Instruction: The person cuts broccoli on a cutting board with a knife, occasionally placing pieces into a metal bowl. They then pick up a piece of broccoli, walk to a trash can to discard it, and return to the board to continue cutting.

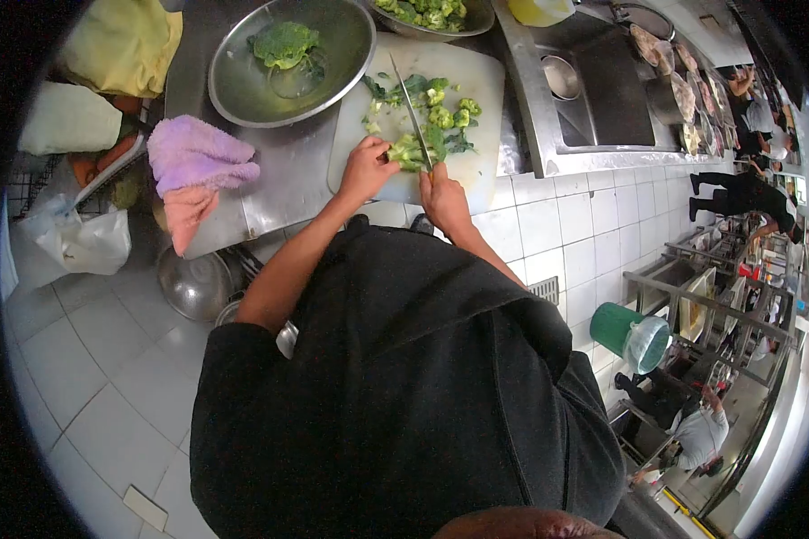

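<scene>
My right hand point(446, 196) is closed round the handle of a long kitchen knife point(411, 112), its blade pointing away across the white cutting board point(485, 85). Fingers of my left hand point(367, 169) are closed on the stem end of a broccoli piece point(406, 151), which lies on the board against the blade. Cut broccoli florets point(441, 117) and leafy scraps are scattered on the far side. Behind the board to the left, a large metal bowl point(229, 85) holds a head of broccoli point(284, 45). Another bowl point(454, 33) at the back contains many florets.
A purple cloth point(193, 154) hangs over the counter's left edge. To the right is a metal sink point(602, 108) with a small bowl point(561, 77) in it. A green bin point(616, 331) stands on the tiled floor, and several people are farther right.
</scene>
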The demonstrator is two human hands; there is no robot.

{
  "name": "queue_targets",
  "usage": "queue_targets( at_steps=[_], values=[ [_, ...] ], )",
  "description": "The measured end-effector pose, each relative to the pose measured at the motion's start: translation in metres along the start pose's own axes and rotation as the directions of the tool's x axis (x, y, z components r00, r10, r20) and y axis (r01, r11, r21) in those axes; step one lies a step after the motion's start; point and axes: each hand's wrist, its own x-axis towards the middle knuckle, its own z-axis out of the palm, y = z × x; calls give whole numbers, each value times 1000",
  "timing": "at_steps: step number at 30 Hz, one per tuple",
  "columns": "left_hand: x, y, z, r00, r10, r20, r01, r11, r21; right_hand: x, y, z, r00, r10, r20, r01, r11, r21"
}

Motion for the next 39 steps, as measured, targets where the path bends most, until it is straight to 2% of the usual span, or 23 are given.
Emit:
queue_targets(
  at_steps=[3,6,9,10,12,15,21,24,27,31,34,35,38,39],
  values=[
    [4,2,1,999,-32,16,31,998,56,-6,-9,-14,1000,29,-10,-30,998,-59],
    [5,6,-2,982,-120,146,98,985,145,-4,-10,-21,1000,8,24,-5,995,-98],
    [-8,16,6,977,186,-103,-165,968,187,-6,-19,-18,999,32,13,-31,999,-39],
    [-6,17,5,976,204,-69,-190,966,173,-7,-19,-17,999,49,8,-48,998,-28],
    [-6,16,3,974,228,-7,-225,964,144,-14,-17,-13,997,72,11,-72,997,-31],
    [-10,15,8,991,122,47,-125,989,81,-13,-14,-5,997,81,1,-81,996,-23],
    [-10,19,8,997,77,28,-79,995,57,-16,-10,-7,998,56,-13,-57,998,-29],
    [-10,13,14,981,190,-30,-185,976,118,-3,-7,-1,999,51,-16,-51,999,-18],
    [-4,8,9,986,164,34,-167,980,110,-6,5,8,998,64,-10,-64,998,8],
    [-2,9,8,999,-14,53,7,991,132,-12,7,7,997,65,-35,-63,997,55],
    [-2,0,9,990,-141,28,142,990,-24,-17,-1,-5,993,105,-56,-99,989,106],
    [-4,-7,13,994,-105,-40,97,982,-162,-19,-4,-10,989,128,-68,-118,984,132],
    [-6,2,-2,981,-191,-13,186,965,-185,-22,6,-17,986,149,-78,-131,971,199],
    [-5,-3,-4,974,-228,14,224,942,-248,-21,9,-20,986,147,-79,-126,967,220]
  ],
)
